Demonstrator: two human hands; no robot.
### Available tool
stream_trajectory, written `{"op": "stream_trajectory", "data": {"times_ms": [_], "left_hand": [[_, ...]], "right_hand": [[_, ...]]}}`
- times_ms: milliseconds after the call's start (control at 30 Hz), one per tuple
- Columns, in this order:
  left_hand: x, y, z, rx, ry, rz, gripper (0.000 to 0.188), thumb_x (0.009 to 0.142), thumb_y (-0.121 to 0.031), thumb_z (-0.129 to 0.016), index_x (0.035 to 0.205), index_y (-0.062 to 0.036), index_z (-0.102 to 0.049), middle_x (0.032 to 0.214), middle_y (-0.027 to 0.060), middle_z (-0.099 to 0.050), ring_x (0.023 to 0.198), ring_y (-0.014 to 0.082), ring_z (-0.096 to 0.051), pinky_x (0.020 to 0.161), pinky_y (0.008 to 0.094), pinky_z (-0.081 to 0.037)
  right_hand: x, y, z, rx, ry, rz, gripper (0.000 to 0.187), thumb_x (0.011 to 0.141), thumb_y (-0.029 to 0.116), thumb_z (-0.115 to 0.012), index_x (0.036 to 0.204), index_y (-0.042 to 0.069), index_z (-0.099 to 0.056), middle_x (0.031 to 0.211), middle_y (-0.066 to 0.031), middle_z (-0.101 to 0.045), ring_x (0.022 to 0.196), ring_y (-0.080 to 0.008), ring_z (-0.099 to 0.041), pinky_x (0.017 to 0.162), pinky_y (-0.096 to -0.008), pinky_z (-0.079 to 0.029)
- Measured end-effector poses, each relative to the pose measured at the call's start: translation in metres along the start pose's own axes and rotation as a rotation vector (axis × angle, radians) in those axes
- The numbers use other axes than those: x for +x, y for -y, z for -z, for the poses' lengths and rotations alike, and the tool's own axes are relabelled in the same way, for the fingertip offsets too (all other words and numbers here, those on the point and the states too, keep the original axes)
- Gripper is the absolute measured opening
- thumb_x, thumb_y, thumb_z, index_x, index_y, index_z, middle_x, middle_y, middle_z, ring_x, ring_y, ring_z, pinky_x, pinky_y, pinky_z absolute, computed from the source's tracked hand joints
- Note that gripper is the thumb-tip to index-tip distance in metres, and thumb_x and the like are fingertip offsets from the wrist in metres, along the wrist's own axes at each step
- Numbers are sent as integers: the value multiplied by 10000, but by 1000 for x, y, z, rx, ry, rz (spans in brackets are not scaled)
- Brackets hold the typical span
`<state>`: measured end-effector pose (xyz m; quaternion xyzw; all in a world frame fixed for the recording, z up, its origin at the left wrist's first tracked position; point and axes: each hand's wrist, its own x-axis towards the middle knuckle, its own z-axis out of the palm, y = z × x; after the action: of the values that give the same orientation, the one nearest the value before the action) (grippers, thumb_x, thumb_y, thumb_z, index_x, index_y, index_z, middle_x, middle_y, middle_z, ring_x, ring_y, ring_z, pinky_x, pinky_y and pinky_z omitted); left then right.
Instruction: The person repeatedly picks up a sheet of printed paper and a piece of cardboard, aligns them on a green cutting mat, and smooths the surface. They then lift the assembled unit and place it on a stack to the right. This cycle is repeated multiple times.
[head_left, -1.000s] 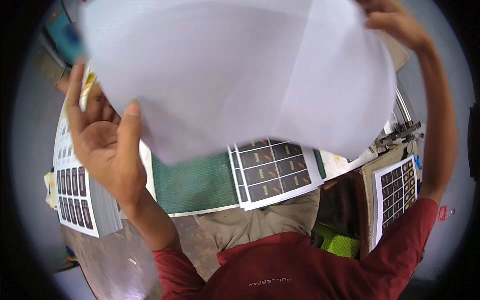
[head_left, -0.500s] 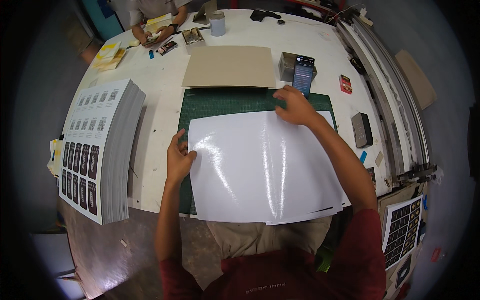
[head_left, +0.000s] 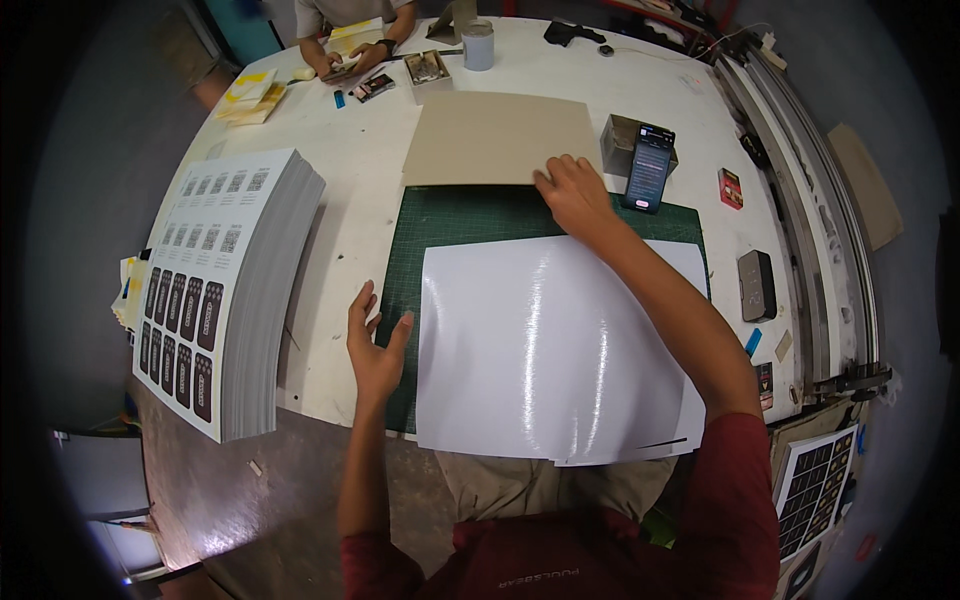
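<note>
Glossy white sheets (head_left: 500, 350) lie loosely stacked on the green cutting mat (head_left: 440, 215), their near edges uneven. Beside the stack's left edge my left hand (head_left: 378, 350) is open, thumb and fingers apart, holding nothing. My right arm reaches across the sheets. At the near edge of a tan cardboard sheet (head_left: 490, 135), toward its right corner, my right hand (head_left: 582, 197) has its fingers curled over the edge and seems to pinch it. Part of that grip is hidden by the hand itself.
A tall stack of printed sheets (head_left: 235, 300) stands at the left. Behind the mat's right part a phone (head_left: 650, 170) leans on a metal block (head_left: 620, 145). A black clock (head_left: 757, 285) sits at the right, near a long metal rail (head_left: 820, 220). Across the table, a person's hands (head_left: 350, 65) hold a phone.
My right hand has moved from the white sheets' far edge to the cardboard's near edge. My left hand has come off the sheets' left edge and opened. The view has shifted slightly.
</note>
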<state>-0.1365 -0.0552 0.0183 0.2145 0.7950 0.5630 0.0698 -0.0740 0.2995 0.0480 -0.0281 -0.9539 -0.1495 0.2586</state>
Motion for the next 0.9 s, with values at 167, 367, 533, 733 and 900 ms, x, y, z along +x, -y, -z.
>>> {"op": "stream_trajectory", "data": {"times_ms": [167, 367, 533, 733, 900], "left_hand": [[-10, 1, -8, -110, -1, -42, 632, 849, -147, -733, 1389, 41, -465, 1411, 206, -495, 1312, 305, -473, 1067, 432, -402], [-16, -5, -22, -181, -6, -86, 448, 879, -88, -689, 1292, 19, -550, 1350, 170, -548, 1270, 273, -511, 1027, 409, -424], [-29, -36, -56, -184, 90, -199, 364, 866, -80, -706, 1204, 12, -611, 1235, 143, -634, 1146, 249, -598, 972, 383, -465], [-69, -81, -92, 24, 462, -500, 352, 849, -114, -732, 1167, 1, -631, 1068, 156, -682, 1041, 258, -636, 933, 363, -468], [-90, -88, -104, 239, 583, -666, 479, 825, -248, -776, 1212, -17, -613, 1062, 157, -638, 1008, 310, -579, 919, 393, -416]], "right_hand": [[-13, 1, 69, -152, -342, -146, 258, 742, 38, -662, 995, 48, -713, 729, -74, -591, 598, -203, -609, 557, -354, -510], [-56, -39, 219, 682, -540, -381, 361, 839, 5, -568, 1192, -4, -644, 1133, -185, -684, 998, -260, -686, 861, -359, -542], [-135, -66, 275, 1011, -485, -849, 528, 881, 29, -643, 1384, -9, -485, 1236, -199, -627, 1116, -221, -626, 958, -345, -505], [-215, -75, 206, 1357, -308, -1097, 550, 909, 15, -638, 1415, -2, -423, 1204, -165, -649, 1075, -162, -633, 927, -275, -513], [-245, -59, 145, 1479, -277, -1268, 510, 911, 8, -646, 1386, -12, -459, 1167, -150, -668, 1019, -147, -650, 881, -253, -524]]}}
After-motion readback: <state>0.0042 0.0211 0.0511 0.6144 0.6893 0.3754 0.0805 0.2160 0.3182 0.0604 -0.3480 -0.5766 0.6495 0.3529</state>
